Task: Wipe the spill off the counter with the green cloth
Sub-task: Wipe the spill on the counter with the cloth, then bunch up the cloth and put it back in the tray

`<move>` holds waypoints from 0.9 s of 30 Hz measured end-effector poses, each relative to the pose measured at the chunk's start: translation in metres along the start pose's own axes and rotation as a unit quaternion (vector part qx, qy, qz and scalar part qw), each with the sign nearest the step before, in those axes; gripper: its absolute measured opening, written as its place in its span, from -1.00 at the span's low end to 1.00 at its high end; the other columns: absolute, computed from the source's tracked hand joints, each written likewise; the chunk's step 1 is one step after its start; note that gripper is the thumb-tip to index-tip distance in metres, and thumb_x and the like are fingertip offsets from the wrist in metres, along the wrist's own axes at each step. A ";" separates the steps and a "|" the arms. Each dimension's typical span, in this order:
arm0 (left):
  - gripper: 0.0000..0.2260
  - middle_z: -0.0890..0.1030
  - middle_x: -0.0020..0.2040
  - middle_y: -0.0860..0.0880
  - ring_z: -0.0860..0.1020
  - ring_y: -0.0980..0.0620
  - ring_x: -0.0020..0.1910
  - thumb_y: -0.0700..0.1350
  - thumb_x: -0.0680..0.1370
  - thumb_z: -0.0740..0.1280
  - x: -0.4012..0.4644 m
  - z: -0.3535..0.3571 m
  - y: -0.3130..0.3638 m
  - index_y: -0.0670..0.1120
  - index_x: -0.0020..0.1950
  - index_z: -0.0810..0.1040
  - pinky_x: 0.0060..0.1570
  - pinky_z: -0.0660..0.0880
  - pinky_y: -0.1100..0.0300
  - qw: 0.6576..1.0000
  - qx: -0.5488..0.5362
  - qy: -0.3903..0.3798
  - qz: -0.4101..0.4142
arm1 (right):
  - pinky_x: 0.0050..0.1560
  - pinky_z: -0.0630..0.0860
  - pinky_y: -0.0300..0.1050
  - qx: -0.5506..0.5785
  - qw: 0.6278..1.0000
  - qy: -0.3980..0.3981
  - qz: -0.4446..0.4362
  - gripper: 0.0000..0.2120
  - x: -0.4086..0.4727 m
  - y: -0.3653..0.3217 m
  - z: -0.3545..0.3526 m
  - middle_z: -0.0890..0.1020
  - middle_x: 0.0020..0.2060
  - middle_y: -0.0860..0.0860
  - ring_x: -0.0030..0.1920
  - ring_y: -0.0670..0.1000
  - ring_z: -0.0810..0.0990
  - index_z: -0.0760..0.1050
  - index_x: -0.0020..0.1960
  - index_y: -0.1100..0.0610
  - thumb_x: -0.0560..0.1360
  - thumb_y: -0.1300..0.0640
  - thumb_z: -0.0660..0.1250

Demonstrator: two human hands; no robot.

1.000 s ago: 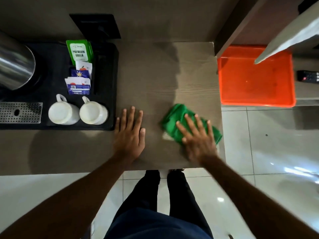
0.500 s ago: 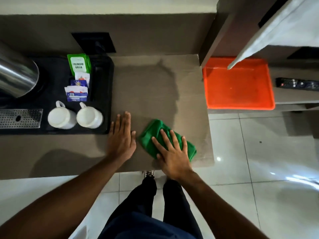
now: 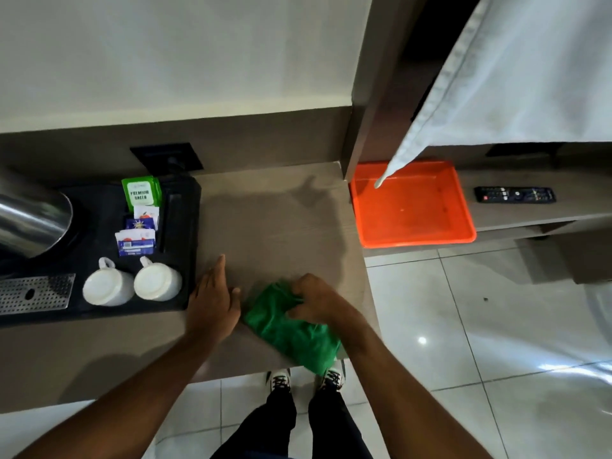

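Head view looks straight down on your two hands at the front of the table (image 3: 275,220). Your right hand (image 3: 314,301) is curled, its fingers pinching a bunched fold of the green cloth (image 3: 291,332), which lies crumpled at the table's front edge near the front right corner, its lower end hanging just over that edge. Your left hand (image 3: 213,303) lies flat on the table just beside the cloth, fingers pressed together and pointing toward the back edge, thumb out toward the cloth (whether the thumb touches the cloth, you cannot tell). No spill can be made out on the bare wood grain behind the cloth.

Along the left part of the table sits a black tray (image 3: 185,260), its right rim just beside your left hand. On it stand two white mugs (image 3: 132,286) turned upside down side by side, a row of sachets (image 3: 139,226) topped by a green packet (image 3: 140,193), a perforated metal grate (image 3: 36,294) and a shiny steel kettle (image 3: 29,220) at the far left. Off the table's right edge, on a lower shelf, rests an orange tray (image 3: 414,210), with a remote control (image 3: 515,195) beside it. A white cloth (image 3: 496,77) hangs above the orange tray.
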State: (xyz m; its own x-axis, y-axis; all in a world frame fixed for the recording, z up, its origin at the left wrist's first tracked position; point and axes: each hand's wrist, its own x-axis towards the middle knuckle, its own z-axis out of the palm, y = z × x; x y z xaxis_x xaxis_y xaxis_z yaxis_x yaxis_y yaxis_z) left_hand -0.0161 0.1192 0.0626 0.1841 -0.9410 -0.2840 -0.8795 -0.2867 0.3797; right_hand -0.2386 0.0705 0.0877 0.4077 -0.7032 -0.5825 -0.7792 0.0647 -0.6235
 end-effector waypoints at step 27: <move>-0.27 0.19 0.64 -0.15 0.22 -0.25 0.57 0.33 0.56 0.06 0.094 0.000 0.143 -0.03 0.63 0.05 0.27 0.43 -0.29 0.981 0.123 0.086 0.124 | 0.30 0.50 0.24 0.227 0.920 0.286 0.144 -0.67 0.099 0.136 -0.210 0.60 0.23 0.34 0.26 0.30 0.58 0.50 0.30 0.40 0.54 0.43 0.30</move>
State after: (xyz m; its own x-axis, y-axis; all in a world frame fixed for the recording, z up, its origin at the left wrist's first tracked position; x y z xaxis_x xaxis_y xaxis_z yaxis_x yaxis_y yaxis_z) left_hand -0.1243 -0.0098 0.0906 0.0042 -0.9988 -0.0496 -0.9818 -0.0136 0.1893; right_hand -0.4040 -0.1393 0.0546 -0.2032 -0.8601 -0.4680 -0.4835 0.5037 -0.7159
